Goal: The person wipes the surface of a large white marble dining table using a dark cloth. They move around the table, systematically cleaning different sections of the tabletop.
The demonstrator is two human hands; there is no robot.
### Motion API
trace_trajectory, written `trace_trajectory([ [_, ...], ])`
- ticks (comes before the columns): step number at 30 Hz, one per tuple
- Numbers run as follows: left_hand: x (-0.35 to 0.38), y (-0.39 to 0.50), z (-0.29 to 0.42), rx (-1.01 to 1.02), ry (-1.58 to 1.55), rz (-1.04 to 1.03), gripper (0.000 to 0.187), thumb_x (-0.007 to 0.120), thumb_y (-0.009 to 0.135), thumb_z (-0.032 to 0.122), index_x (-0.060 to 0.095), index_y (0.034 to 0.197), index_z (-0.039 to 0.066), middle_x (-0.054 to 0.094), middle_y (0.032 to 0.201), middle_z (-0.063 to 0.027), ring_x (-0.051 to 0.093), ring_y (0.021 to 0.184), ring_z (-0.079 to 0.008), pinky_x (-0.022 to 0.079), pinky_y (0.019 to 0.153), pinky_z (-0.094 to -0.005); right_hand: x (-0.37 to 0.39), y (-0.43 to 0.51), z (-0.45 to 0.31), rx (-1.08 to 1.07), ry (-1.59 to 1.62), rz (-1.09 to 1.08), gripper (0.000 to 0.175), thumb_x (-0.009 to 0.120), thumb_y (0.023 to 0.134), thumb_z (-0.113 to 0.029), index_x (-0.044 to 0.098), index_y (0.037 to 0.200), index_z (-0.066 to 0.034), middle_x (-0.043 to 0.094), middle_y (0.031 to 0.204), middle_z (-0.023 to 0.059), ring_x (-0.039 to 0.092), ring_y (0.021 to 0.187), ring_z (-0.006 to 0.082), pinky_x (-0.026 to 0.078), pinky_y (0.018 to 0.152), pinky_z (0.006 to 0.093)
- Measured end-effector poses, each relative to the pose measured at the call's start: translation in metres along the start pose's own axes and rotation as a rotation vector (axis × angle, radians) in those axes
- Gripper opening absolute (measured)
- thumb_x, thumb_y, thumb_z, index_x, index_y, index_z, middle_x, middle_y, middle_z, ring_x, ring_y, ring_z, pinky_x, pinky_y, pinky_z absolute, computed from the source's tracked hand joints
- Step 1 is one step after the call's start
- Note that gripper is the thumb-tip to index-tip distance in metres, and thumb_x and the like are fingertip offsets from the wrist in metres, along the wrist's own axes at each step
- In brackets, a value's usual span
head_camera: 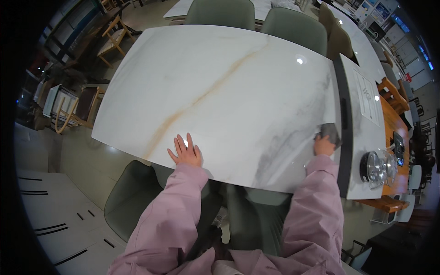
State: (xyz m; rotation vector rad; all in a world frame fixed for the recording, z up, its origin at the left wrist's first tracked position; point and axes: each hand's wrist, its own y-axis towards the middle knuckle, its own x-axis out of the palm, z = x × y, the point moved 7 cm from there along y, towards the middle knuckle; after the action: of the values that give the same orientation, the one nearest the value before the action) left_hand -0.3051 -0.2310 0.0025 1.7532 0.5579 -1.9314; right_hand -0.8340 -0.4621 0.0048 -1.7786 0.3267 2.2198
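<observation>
A white marble-patterned table top (220, 103) with a tan vein and grey streaks fills the middle of the head view. My left hand (186, 153) rests flat near its front edge, fingers spread, holding nothing. Far to the right, my right hand (323, 146) presses a dark grey cloth (330, 133) onto the surface, close to the table's right end. The cloth is partly covered by my fingers and slightly blurred.
A raised white-topped section with a dark side (344, 113) borders the table's right end. A clear glass pot (374, 166) stands on it. Green chairs (223, 13) line the far side; another green chair (132, 199) sits close on my left. Wooden chairs (115, 39) stand at left.
</observation>
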Motion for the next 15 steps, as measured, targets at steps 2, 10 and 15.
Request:
trace_trajectory([
  [2, -0.005, -0.002, -0.004, -0.006, 0.006, 0.02, 0.057, 0.038, 0.093, 0.034, 0.025, 0.147, 0.022, 0.019, 0.153, -0.0145, 0.016, 0.142, -0.0275, 0.003, 0.11, -0.0601, -0.009, -0.049, -0.036, -0.122, 0.065, -0.062, 0.068, 0.047, 0.088, -0.052, 0.048, 0.125, 0.0049, 0.067, 0.091, 0.0202, 0.063, 0.088, 0.0387, 0.05, 0.072, 0.047],
  [10, -0.003, 0.001, -0.004, -0.008, -0.022, 0.057, 0.056, 0.04, 0.093, 0.033, 0.028, 0.146, 0.021, 0.021, 0.152, -0.0141, 0.019, 0.141, -0.0274, 0.005, 0.109, -0.0615, -0.08, -0.321, -0.257, -0.874, 0.58, -0.07, 0.056, 0.064, 0.08, -0.034, 0.051, 0.125, -0.003, 0.036, 0.144, 0.0097, 0.052, 0.094, 0.0353, 0.05, 0.077, 0.0426],
  [15, -0.001, 0.004, -0.006, 0.0, -0.026, 0.086, 0.059, 0.044, 0.09, 0.034, 0.029, 0.146, 0.021, 0.023, 0.151, -0.0146, 0.02, 0.141, -0.0276, 0.005, 0.108, -0.0629, -0.095, -0.281, -0.29, -1.04, 0.43, 0.199, 0.052, 0.064, 0.08, -0.035, 0.054, 0.128, -0.0196, 0.04, 0.143, 0.0086, 0.056, 0.085, 0.0327, 0.051, 0.064, 0.0407],
])
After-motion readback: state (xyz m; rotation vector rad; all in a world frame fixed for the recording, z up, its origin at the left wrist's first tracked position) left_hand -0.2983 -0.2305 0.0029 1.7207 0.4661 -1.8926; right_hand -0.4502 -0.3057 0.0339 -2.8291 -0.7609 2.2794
